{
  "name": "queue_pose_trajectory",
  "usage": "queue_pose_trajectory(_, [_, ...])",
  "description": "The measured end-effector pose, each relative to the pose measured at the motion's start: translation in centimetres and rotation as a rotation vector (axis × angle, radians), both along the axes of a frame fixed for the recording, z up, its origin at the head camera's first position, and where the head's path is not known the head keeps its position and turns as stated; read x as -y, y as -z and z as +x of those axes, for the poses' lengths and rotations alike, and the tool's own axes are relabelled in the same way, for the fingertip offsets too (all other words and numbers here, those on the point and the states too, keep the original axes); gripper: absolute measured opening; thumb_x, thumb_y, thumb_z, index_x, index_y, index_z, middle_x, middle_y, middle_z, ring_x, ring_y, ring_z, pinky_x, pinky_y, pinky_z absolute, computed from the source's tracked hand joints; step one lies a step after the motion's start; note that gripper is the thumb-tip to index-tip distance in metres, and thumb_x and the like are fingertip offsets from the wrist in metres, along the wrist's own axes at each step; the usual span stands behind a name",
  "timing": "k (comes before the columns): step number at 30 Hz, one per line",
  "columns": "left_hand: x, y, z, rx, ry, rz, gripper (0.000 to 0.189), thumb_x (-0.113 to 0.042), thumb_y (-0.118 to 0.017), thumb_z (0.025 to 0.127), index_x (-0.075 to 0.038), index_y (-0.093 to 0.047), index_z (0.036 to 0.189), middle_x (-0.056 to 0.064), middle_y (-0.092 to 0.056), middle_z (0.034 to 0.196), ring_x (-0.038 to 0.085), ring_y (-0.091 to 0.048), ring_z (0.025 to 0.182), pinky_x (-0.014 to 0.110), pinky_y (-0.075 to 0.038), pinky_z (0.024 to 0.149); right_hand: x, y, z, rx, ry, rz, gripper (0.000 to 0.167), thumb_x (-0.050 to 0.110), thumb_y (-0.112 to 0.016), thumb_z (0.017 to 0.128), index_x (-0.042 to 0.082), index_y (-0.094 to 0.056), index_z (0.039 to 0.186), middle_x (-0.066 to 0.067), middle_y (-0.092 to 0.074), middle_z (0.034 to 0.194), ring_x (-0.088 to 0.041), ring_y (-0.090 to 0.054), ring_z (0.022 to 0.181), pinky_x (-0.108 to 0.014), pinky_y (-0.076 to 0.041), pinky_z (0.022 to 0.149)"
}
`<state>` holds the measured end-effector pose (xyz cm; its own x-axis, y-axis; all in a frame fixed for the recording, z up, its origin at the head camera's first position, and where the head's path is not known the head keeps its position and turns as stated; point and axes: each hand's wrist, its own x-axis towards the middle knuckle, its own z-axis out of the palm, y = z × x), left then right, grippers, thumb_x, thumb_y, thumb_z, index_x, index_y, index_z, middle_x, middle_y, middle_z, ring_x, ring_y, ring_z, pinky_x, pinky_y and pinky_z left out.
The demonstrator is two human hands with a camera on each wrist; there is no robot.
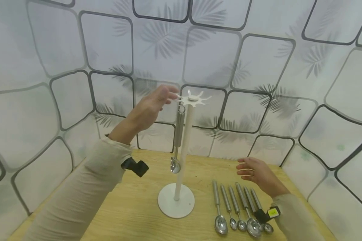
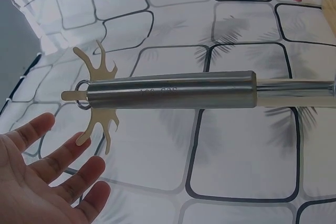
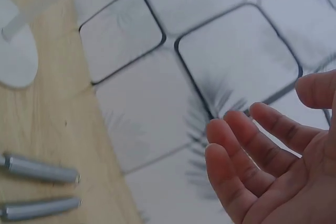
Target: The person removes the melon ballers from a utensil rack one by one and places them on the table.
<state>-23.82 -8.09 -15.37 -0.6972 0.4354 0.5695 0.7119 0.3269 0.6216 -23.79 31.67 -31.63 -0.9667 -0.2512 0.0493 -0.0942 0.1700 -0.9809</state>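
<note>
A metal scoop (image 1: 179,130) hangs by its ring from one hook of a white stand (image 1: 184,147) with a round base. Close to that hook, my left hand (image 1: 152,105) is raised beside the stand's top with its fingers extended. In the left wrist view, the scoop's handle (image 2: 173,90) hangs free of the left hand (image 2: 47,177), and a fingertip overlaps a hook; contact is unclear. Over the table's right side, my right hand (image 1: 259,174) hovers with loosely bent fingers. In the right wrist view, the right hand (image 3: 273,166) holds nothing.
Several metal scoops and spoons (image 1: 221,224) lie side by side on the wooden table (image 1: 132,214), right of the stand's base, partly below the right wrist. A patterned curtain (image 1: 211,57) encloses the back and sides of the table.
</note>
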Motion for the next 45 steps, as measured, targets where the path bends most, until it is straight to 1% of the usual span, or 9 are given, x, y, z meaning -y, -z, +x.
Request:
queue_pose_trajectory(4, [0.0, 0.0, 0.0, -0.005, 0.008, 0.003, 0.050, -0.035, -0.017, 0.106, -0.008, -0.043, 0.140, 0.016, -0.052, 0.136, 0.030, -0.048, 0.119, 0.046, -0.038, 0.097, 2.4, -1.6, -0.2, -0.031, -0.054, -0.058, 0.033, 0.036, -0.044, 0.104, 0.008, -0.056, 0.117, -0.003, -0.063, 0.102, -0.016, -0.064, 0.093, -0.032, -0.054, 0.083])
queue_pose_trajectory(14, [-0.1, -0.1, 0.4, -0.016, 0.014, 0.003, 0.048, -0.033, -0.018, 0.106, -0.008, -0.042, 0.140, 0.018, -0.053, 0.135, 0.030, -0.048, 0.118, 0.047, -0.038, 0.096, 8.3, -5.0, -0.4, -0.131, -0.154, -0.142, 0.028, 0.028, -0.046, 0.104, 0.005, -0.057, 0.114, -0.005, -0.065, 0.099, -0.016, -0.065, 0.090, -0.029, -0.054, 0.081])
queue_pose_trajectory(19, [-0.1, -0.1, 0.4, -0.020, 0.016, 0.002, 0.048, -0.033, -0.018, 0.106, -0.007, -0.043, 0.139, 0.018, -0.054, 0.132, 0.029, -0.048, 0.118, 0.046, -0.038, 0.095, 10.8, -6.2, -0.3, -0.169, -0.190, -0.171, 0.022, 0.022, -0.047, 0.104, 0.006, -0.059, 0.112, -0.005, -0.065, 0.099, -0.017, -0.066, 0.091, -0.028, -0.054, 0.081])
queue_pose_trajectory(24, [-0.1, 0.0, 0.7, -0.029, 0.019, 0.013, 0.048, -0.033, -0.019, 0.106, -0.007, -0.044, 0.138, 0.020, -0.055, 0.129, 0.029, -0.047, 0.117, 0.046, -0.038, 0.094, 13.0, -6.8, -0.3, -0.195, -0.215, -0.156, 0.022, 0.016, -0.047, 0.103, 0.001, -0.058, 0.115, -0.006, -0.065, 0.102, -0.020, -0.066, 0.093, -0.031, -0.054, 0.081])
queue_pose_trajectory(31, [0.0, 0.1, 0.8, -0.032, 0.029, 0.037, 0.050, -0.033, -0.018, 0.106, -0.005, -0.043, 0.138, 0.021, -0.056, 0.130, 0.031, -0.048, 0.116, 0.050, -0.039, 0.094, 15.4, -7.5, -0.1, -0.265, -0.257, -0.102, 0.038, 0.015, -0.048, 0.101, -0.014, -0.048, 0.126, -0.014, -0.063, 0.112, -0.022, -0.065, 0.098, -0.035, -0.054, 0.084])
queue_pose_trajectory(36, [0.1, 0.1, 0.6, -0.029, 0.027, 0.044, 0.049, -0.031, -0.016, 0.106, -0.004, -0.042, 0.138, 0.020, -0.057, 0.130, 0.031, -0.050, 0.115, 0.047, -0.040, 0.092, 16.6, -7.8, -0.1, -0.300, -0.286, -0.083, 0.037, 0.011, -0.049, 0.100, -0.014, -0.048, 0.128, -0.017, -0.062, 0.116, -0.024, -0.064, 0.101, -0.039, -0.053, 0.087])
queue_pose_trajectory(40, [0.3, 0.0, 0.5, -0.027, 0.029, 0.056, 0.050, -0.030, -0.015, 0.107, -0.002, -0.043, 0.137, 0.020, -0.059, 0.129, 0.031, -0.050, 0.115, 0.046, -0.040, 0.092, 17.5, -7.8, -0.1, -0.345, -0.270, -0.046, 0.037, 0.007, -0.054, 0.097, -0.011, -0.050, 0.129, -0.020, -0.062, 0.118, -0.025, -0.065, 0.100, -0.043, -0.052, 0.088])
queue_pose_trajectory(42, [0.4, 0.1, 0.4, -0.024, 0.035, 0.063, 0.050, -0.030, -0.014, 0.107, -0.002, -0.043, 0.137, 0.020, -0.059, 0.129, 0.031, -0.050, 0.115, 0.046, -0.040, 0.091, 18.0, -7.8, 0.0, -0.370, -0.252, -0.032, 0.036, 0.004, -0.057, 0.095, -0.011, -0.051, 0.127, -0.020, -0.063, 0.115, -0.024, -0.065, 0.097, -0.043, -0.053, 0.087])
queue_pose_trajectory(45, [0.4, 0.2, 0.4, -0.018, 0.043, 0.074, 0.050, -0.030, -0.013, 0.107, -0.002, -0.043, 0.136, 0.019, -0.059, 0.128, 0.031, -0.051, 0.114, 0.045, -0.040, 0.090, 18.8, -7.6, 0.1, -0.395, -0.223, -0.023, 0.032, 0.000, -0.061, 0.092, -0.011, -0.053, 0.121, -0.018, -0.065, 0.106, -0.021, -0.065, 0.090, -0.039, -0.054, 0.082])
